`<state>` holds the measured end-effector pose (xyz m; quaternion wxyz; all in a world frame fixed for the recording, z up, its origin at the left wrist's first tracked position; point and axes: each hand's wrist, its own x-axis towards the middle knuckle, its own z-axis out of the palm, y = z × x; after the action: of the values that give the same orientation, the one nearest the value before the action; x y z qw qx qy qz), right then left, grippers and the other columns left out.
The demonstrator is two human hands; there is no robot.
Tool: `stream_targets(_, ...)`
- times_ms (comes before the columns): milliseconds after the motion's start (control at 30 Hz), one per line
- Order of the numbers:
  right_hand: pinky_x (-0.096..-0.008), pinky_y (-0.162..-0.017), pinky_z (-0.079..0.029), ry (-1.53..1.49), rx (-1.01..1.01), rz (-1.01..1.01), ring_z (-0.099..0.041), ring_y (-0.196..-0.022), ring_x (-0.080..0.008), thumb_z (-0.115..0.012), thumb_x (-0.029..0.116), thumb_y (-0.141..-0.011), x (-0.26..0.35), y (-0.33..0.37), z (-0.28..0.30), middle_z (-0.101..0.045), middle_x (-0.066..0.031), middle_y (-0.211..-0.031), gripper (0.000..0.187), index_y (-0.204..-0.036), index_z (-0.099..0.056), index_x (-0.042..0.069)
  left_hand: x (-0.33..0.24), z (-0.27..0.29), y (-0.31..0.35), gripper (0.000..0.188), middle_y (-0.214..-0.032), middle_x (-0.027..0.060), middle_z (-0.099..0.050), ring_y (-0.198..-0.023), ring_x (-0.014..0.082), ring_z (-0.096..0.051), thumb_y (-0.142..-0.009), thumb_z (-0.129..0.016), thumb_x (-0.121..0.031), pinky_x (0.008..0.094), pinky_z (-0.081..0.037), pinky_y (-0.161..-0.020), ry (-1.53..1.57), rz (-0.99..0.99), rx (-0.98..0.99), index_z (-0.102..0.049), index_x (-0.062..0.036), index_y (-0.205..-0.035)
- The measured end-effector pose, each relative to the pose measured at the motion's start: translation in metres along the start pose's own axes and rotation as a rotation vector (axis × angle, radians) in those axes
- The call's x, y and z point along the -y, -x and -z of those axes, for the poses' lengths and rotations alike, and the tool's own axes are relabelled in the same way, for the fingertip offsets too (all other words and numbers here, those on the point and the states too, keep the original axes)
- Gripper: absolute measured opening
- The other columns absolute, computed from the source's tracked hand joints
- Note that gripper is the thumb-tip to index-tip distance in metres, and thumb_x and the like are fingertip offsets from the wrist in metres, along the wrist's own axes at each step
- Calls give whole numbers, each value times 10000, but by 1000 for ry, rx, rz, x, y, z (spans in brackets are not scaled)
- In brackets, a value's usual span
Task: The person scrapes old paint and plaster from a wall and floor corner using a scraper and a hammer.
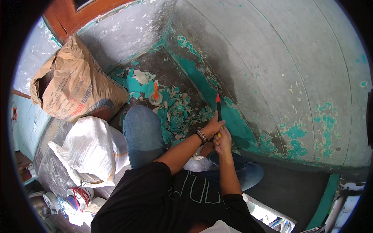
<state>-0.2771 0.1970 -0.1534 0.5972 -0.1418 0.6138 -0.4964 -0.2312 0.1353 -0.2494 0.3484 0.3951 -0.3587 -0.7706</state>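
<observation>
My left hand [213, 125] is closed round a slim black tool [219, 110] with a red end, which points at the green strip [229, 116] low on the wall. Just below it, my right hand [223, 143] is closed on a yellow handle [219, 135]. Whether the yellow and black parts belong to one tool I cannot tell, as my fingers cover where they meet. Flakes of green and pale paint [175, 112] lie heaped on the floor left of my hands. Among them sits a clear round container [155, 99] with an orange handle [156, 90] sticking up.
Crouching, I have my left knee [143, 132] beside the flakes. A brown paper sack [81, 85] leans at the left, with a white woven sack [89, 145] nearer. Paint cans [82, 194] stand at lower left. Grey wall [268, 77] with peeling green patches rises on the right.
</observation>
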Motion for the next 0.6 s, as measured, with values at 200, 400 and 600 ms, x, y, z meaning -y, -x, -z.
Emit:
stream_targets(200, -170, -332, -299, -67, 50, -13, -426, -472, -43, -507, 182, -931, 3, 2, -10, -508, 5, -754, 199, -1101, -506, 79, 18, -3, -12, 704, -962, 82, -551, -800, 140, -522, -870, -546, -141, 284, -465, -693, -32, -107, -160, -191, 45, -1449)
stream_targets(400, -183, -334, -300, -99, 16, 4, -418, -467, -49, -508, 187, -935, 2, -14, -18, -505, 8, -738, 166, -1057, -509, 74, -24, 7, -5, 762, -990, 144, -590, -816, 194, -569, -841, -559, -140, 314, -478, -712, -112, -91, -181, -152, 70, -1450)
stream_targets(600, -184, -345, -286, -102, -25, 14, -409, -466, -46, -502, 198, -939, 0, -10, -25, -500, 14, -723, 173, -1061, -516, 75, -30, 12, 0, 804, -1177, 332, -536, -983, 370, -604, -816, -539, -179, 380, -486, -817, -191, -51, -139, -114, 101, -1437)
